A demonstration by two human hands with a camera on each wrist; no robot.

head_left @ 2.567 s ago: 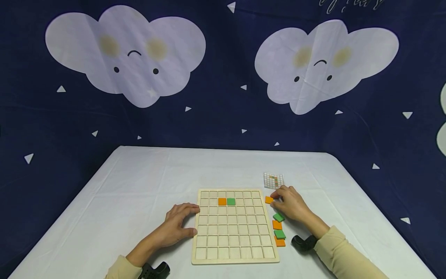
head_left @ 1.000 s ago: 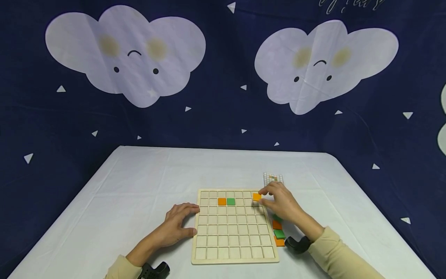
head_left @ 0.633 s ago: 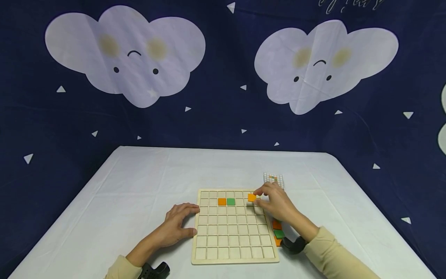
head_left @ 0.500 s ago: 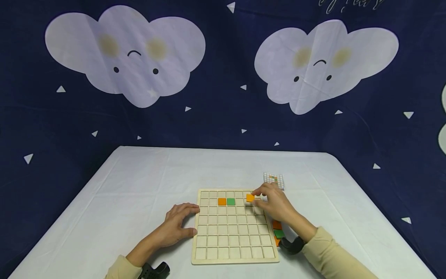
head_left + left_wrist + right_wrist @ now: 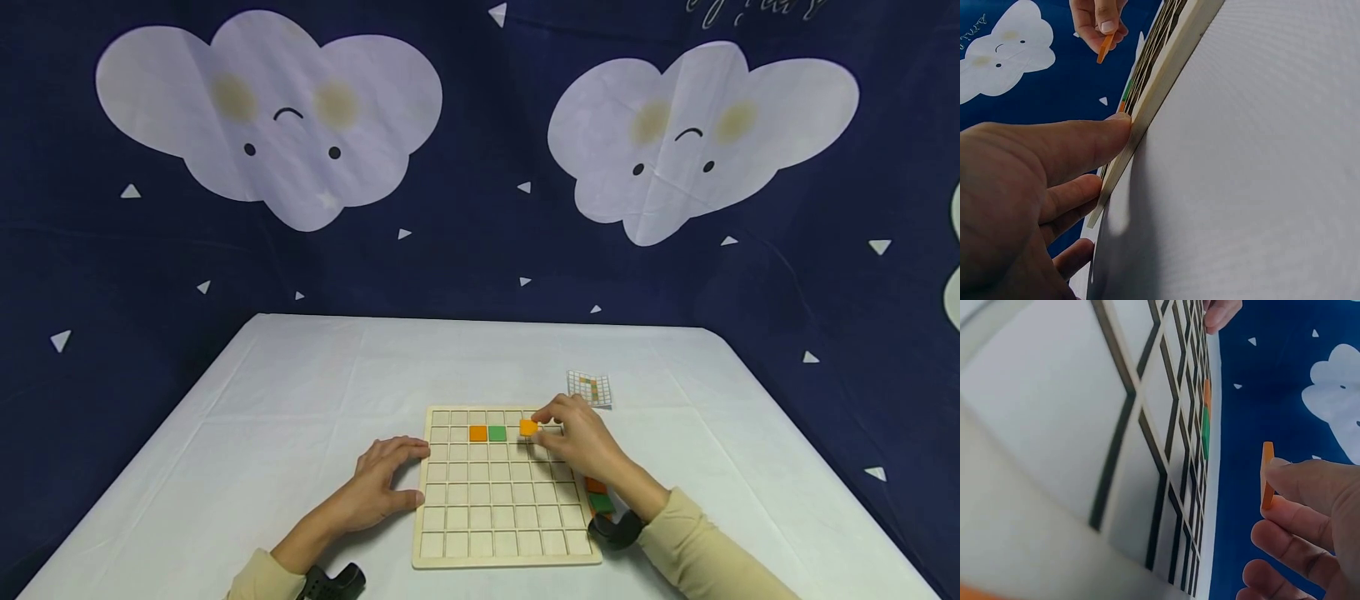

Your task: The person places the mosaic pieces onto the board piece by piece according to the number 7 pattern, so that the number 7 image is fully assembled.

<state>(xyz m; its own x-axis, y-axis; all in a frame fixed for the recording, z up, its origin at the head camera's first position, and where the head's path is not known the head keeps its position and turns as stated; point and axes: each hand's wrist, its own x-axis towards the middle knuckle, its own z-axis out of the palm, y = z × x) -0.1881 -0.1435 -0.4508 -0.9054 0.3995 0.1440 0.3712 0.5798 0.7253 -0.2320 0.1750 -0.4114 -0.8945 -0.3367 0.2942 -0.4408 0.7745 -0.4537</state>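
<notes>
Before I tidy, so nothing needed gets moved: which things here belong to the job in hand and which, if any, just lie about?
Job: pale wooden grid board; held orange square tile; seated orange square tile; seated green square tile; loose orange tiles; loose green tile; small printed grid card, likely the pattern.

Probably incidental: dark-blue cloud-printed backdrop; black wrist devices.

Pale script lettering (image 5: 782,6) on the dark blue backdrop (image 5: 487,125) is cut off and unreadable.
</notes>
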